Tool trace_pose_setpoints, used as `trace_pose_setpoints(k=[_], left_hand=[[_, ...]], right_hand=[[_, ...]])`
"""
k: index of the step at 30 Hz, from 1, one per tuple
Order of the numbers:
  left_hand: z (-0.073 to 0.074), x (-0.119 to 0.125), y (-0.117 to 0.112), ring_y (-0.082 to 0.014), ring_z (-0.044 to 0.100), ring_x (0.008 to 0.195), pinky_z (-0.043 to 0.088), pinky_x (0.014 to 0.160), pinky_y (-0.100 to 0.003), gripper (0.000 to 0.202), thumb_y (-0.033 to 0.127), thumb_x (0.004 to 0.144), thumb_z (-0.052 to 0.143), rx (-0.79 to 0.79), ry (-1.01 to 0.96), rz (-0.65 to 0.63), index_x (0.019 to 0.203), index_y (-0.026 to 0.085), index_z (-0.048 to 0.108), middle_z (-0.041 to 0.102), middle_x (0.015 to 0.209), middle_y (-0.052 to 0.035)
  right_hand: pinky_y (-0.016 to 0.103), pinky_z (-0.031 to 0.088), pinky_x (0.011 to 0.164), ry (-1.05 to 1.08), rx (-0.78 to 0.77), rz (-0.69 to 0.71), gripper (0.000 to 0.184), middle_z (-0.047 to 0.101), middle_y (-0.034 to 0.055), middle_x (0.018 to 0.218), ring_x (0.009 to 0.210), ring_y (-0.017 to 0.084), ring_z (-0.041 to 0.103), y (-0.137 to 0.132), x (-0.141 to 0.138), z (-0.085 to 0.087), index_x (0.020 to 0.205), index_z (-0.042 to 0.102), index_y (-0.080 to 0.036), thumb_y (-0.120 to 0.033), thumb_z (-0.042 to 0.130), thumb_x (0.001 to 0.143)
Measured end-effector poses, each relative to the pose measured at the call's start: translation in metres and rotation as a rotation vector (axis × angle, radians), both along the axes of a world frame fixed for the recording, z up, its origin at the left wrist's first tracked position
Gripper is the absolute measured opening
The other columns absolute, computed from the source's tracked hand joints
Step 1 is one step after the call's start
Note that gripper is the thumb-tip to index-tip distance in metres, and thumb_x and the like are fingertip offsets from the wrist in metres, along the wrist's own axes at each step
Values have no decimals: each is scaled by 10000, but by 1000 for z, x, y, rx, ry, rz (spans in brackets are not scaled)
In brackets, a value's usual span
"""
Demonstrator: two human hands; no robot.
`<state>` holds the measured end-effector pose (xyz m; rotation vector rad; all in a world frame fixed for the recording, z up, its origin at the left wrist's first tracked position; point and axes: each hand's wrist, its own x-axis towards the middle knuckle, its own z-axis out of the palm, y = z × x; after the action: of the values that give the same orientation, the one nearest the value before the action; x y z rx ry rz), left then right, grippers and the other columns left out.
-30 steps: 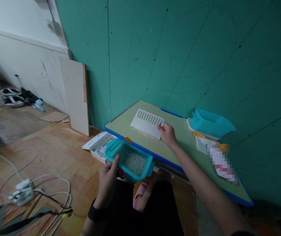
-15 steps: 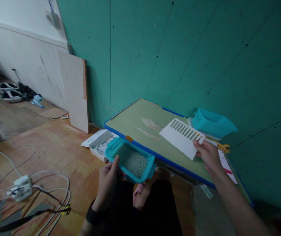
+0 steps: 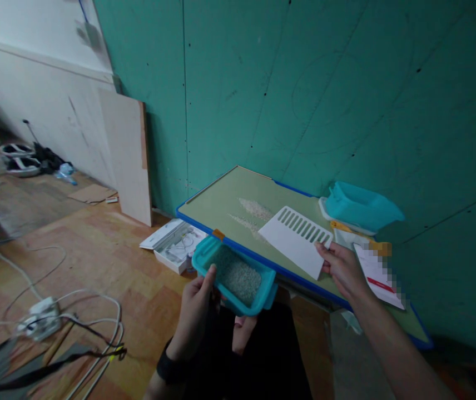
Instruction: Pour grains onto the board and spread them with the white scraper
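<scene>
Looks to me like the sweep-it-into-the-tub stage. The left hand [image 3: 196, 304] is closed on the teal container [image 3: 265, 294], thumb hooked over the near rim and fingers underneath. It's held in the air just off the front blue edge of the bench [image 3: 204, 219], tipped a little, with a layer of white grains [image 3: 240, 276] inside.

The right hand [image 3: 342, 269] has the slotted white board [image 3: 294, 239] pinched by its near right corner, thumb on top and the rest of the fingers tucked under. The board sits low over the green top, and I can't tell if its far edge is actually touching.

Two thin lines of spilled grains [image 3: 254, 210] lie on the bench just left of the board, well back from the edge. So my guess is the next bit needs the board's long edge down flat behind those lines, and the container rim snug against the bench lip so nothing drops to the floor.

Right forearm reaches in long from the lower right, wrist fairly straight. Left wrist is bent up, close to the body.

A second teal tub [image 3: 361, 206] sits at the back by the wall.
</scene>
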<state>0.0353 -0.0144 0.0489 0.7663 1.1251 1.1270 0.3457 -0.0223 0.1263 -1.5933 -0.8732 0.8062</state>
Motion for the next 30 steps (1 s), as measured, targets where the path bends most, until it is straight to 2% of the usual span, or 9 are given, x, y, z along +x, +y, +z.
trace_pose_setpoints(k=[7,11,15,21,26,30], left_hand=[[3,0,-1,-79,435,324,312,339,-186,577,700,704,651,8,-28,-41,498,186,489,498,383,28],[-2,-2,2,-76,399,303,291,327,-192,597,719,707,633,-1,-22,-65,480,189,479,454,355,36],[-8,-5,6,-73,417,313,299,341,-194,613,723,723,614,44,-25,-124,487,161,553,470,380,23],[-10,-7,8,-71,411,307,277,331,-194,645,762,695,600,45,-27,-144,474,158,552,468,384,18],[-11,-7,9,-76,409,302,282,327,-204,667,791,664,594,35,-21,-164,452,159,555,484,384,0],[-12,-7,8,-77,428,310,281,338,-196,625,733,705,621,34,-45,-141,470,156,568,459,377,18]], right_hand=[[312,482,483,-13,18,-89,436,735,82,739,615,254,679,-10,17,1,845,680,-165,-494,803,587],[327,501,481,38,0,-29,444,731,76,724,605,260,680,-4,10,-3,819,664,-163,-497,807,564],[339,517,495,46,-7,32,456,727,73,715,618,268,689,13,-5,-3,838,669,-151,-500,792,571],[331,526,500,64,-38,113,406,713,64,676,598,252,685,33,-23,0,771,640,-158,-473,791,565],[334,531,503,89,-47,192,394,720,67,684,579,246,684,36,-36,-3,775,645,-156,-480,784,597],[350,548,533,107,-44,230,408,733,77,725,612,257,697,35,-41,-3,811,659,-154,-482,789,606]])
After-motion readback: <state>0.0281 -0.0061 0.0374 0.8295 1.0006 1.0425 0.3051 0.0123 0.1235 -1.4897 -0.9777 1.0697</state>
